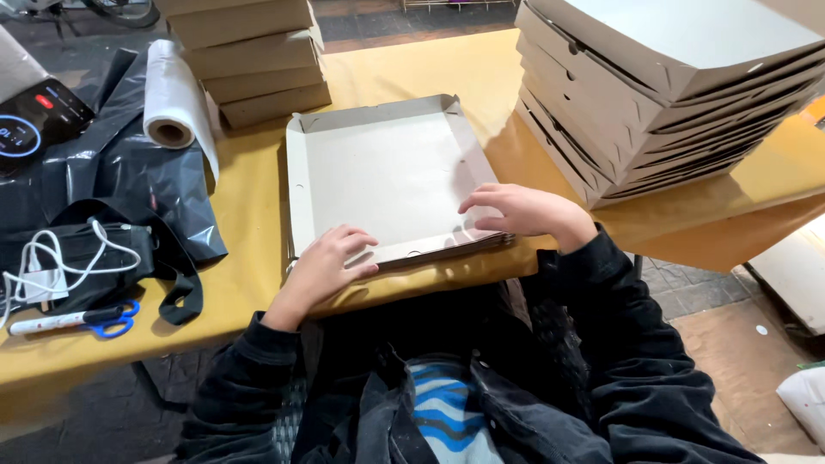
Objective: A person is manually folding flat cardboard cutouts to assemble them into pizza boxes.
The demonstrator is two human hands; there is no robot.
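Head view, steeply downward (close)
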